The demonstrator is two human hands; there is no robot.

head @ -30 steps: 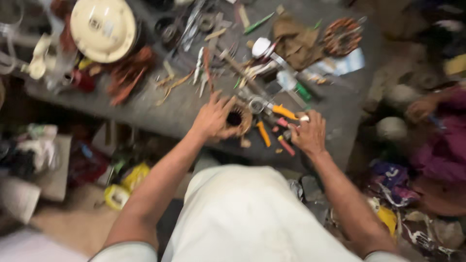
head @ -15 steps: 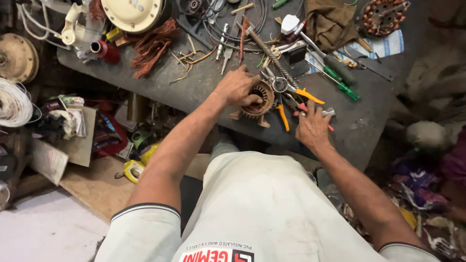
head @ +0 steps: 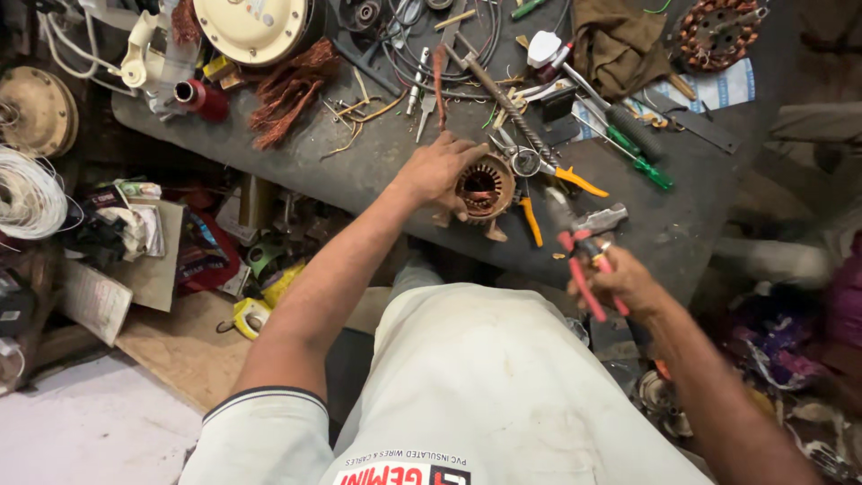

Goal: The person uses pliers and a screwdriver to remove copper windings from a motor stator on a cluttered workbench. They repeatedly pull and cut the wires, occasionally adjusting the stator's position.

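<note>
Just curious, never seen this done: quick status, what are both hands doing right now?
Left hand gripping the small motor stator on the bench. Right hand holding red-handled pliers, lifted off the bench. Loose tools crowd close around the stator.

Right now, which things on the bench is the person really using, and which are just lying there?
In use:
- left hand on the round motor core
- right hand holding the red-handled pliers

Just lying about:
- green screwdriver
- brown cloth
- cream round cover
- bundle of copper wire
</note>
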